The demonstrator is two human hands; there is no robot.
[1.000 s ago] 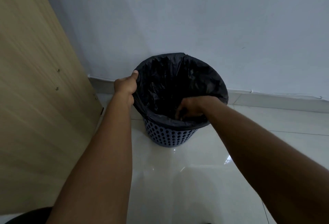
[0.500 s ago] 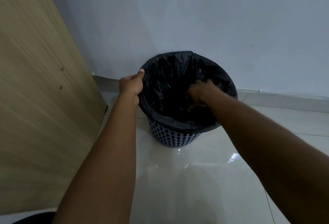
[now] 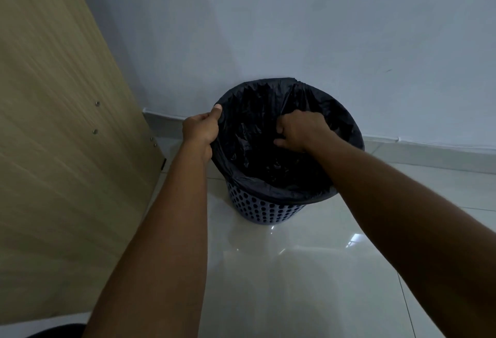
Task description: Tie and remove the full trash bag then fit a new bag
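A black trash bag (image 3: 255,123) lines a round grey perforated bin (image 3: 265,210) that stands on the tiled floor against the wall. The bag's edge is folded over the bin's rim. My left hand (image 3: 201,129) grips the bag's edge at the left side of the rim, thumb on top. My right hand (image 3: 298,131) is inside the bin's mouth, near the far side, its fingers curled in against the bag's lining. The bottom of the bin is too dark to make out.
A tall wooden panel (image 3: 61,136) with small screws stands close on the left of the bin. A pale wall (image 3: 322,29) with a skirting strip runs behind it. Glossy floor tiles (image 3: 308,270) stretch toward me and to the right.
My right hand moved from the near rim of the bin across the inside toward the far side. My left hand kept its grip on the left rim.
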